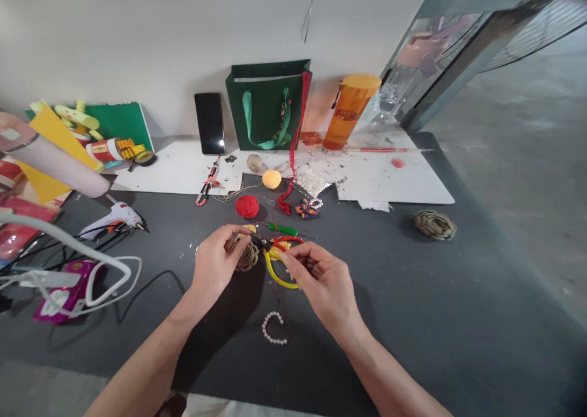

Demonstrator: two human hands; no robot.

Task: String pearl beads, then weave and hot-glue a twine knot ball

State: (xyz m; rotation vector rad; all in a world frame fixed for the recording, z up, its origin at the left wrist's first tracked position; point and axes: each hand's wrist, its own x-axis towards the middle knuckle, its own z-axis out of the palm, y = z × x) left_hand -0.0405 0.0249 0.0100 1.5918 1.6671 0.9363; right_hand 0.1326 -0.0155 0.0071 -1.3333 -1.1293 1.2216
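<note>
Pearl beads (275,342) nearest, on tabletop (403,295). Left hand (214,258) and right hand (329,282) at scissors (265,244), can't tell if fingers clamp anything; next move likely calls for steady fingertip control.

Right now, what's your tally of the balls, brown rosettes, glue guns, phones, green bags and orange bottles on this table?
Balls: 2, a red ball and a yellow ball
Brown rosettes: 2, a middle one and a right-hand one
Glue gun: 1
Phone: 1
Green bag: 1
Orange bottle: 1
Total: 8
</note>
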